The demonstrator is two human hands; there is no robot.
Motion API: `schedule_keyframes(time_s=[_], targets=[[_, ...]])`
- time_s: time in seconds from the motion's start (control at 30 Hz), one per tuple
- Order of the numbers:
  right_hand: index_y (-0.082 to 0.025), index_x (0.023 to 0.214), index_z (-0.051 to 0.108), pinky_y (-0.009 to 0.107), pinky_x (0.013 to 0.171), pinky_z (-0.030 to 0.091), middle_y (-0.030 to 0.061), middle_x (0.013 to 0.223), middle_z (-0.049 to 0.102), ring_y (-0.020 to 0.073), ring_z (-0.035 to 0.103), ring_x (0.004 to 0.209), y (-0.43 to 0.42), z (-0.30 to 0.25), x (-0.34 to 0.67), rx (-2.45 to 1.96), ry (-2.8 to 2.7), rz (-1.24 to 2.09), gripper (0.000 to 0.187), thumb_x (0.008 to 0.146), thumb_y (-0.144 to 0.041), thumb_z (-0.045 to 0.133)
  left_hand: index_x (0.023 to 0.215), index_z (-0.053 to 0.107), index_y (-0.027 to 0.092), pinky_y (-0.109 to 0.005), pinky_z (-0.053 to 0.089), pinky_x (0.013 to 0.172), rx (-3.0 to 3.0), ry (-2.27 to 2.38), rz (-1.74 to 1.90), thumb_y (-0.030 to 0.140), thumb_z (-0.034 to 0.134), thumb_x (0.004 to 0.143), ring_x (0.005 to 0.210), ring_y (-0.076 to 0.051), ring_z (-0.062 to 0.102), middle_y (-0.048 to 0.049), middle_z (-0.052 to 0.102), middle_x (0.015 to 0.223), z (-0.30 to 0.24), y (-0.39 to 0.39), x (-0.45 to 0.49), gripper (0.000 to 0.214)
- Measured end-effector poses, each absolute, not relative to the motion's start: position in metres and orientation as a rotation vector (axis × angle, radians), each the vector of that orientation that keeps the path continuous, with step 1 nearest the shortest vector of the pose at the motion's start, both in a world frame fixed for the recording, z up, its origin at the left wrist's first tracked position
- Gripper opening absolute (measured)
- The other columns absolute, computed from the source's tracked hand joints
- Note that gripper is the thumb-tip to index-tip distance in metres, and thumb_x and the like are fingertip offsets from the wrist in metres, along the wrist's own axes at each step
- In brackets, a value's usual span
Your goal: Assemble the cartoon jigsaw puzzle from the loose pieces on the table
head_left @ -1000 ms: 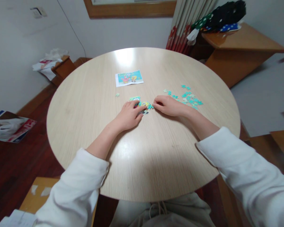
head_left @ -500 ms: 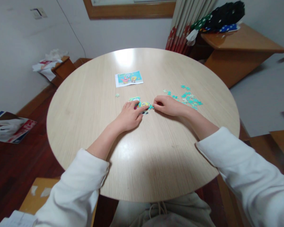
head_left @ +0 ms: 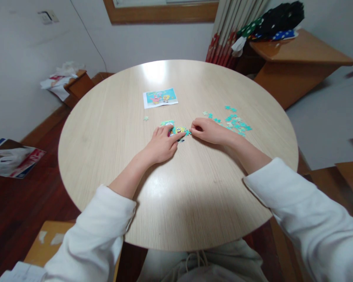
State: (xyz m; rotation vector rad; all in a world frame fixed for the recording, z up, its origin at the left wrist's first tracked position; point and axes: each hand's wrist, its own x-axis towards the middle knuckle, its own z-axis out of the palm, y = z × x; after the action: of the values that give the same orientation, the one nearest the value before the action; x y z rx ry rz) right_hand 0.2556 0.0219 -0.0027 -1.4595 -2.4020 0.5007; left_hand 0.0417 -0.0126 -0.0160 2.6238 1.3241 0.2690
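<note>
A partly joined jigsaw puzzle (head_left: pixel 180 129) with a yellow cartoon figure lies flat near the middle of the round table. Across it rests my left hand (head_left: pixel 161 145), fingers stretched out and the index finger pressing near its right side; the hand covers part of the picture. At the puzzle's right edge is a turquoise puzzle piece (head_left: pixel 187 132). My right hand (head_left: pixel 208 131) pinches at that piece with thumb and index finger, its other fingers curled. The fingertips hide some of the piece.
Loose puzzle pieces (head_left: pixel 238 124) lie scattered beyond my right hand. One pale piece (head_left: pixel 146 118) sits alone on the left. A printed cartoon picture (head_left: pixel 161 98) lies farther back on the table (head_left: pixel 106 156). A wooden cabinet (head_left: pixel 300 51) with cloths stands at the back right.
Hardly anything differs. Both hands keep their places at the puzzle, with only a very slight shift of the fingers.
</note>
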Motion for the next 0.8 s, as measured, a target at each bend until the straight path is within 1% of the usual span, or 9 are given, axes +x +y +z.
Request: schedule_keyframes(time_s=[0.17,0.33,0.8], targets=[[-0.019,0.07,0.053,0.028,0.067,0.035,0.0049,0.075,0.058,0.0157,0.05,0.07,0.022,-0.0017,0.2553,-1.472,-2.414,0.495,0.02,0.088,-0.024,0.048,0.142,0.052,0.026,-0.053,0.027,0.112,2.6,1.367,0.24,0.022,0.037,0.093,0.129,-0.032,0.038,-0.0146,0.041,0.142,-0.0134,-0.0135,0.0441,0.051],[-0.018,0.072,0.056,0.028,0.067,0.036,0.0056,0.076,0.058,0.0155,0.049,0.069,0.0213,-0.0008,0.2555,-1.498,-2.415,0.471,0.02,0.089,-0.024,0.048,0.142,0.051,0.027,-0.052,0.027,0.112,2.616,1.358,0.249,0.023,0.036,0.093,0.129,-0.031,0.038,-0.013,0.041,0.14,-0.0146,-0.0133,0.0441,0.052],[-0.018,0.072,0.058,0.029,0.066,0.037,0.0055,0.074,0.059,0.0159,0.05,0.068,0.0229,-0.003,0.2551,-1.493,-2.428,0.413,0.02,0.089,-0.025,0.05,0.144,0.049,0.027,-0.052,0.026,0.111,2.614,1.389,0.189,0.023,0.035,0.094,0.129,-0.032,0.038,-0.0147,0.04,0.142,-0.0112,-0.0149,0.0467,0.052]])
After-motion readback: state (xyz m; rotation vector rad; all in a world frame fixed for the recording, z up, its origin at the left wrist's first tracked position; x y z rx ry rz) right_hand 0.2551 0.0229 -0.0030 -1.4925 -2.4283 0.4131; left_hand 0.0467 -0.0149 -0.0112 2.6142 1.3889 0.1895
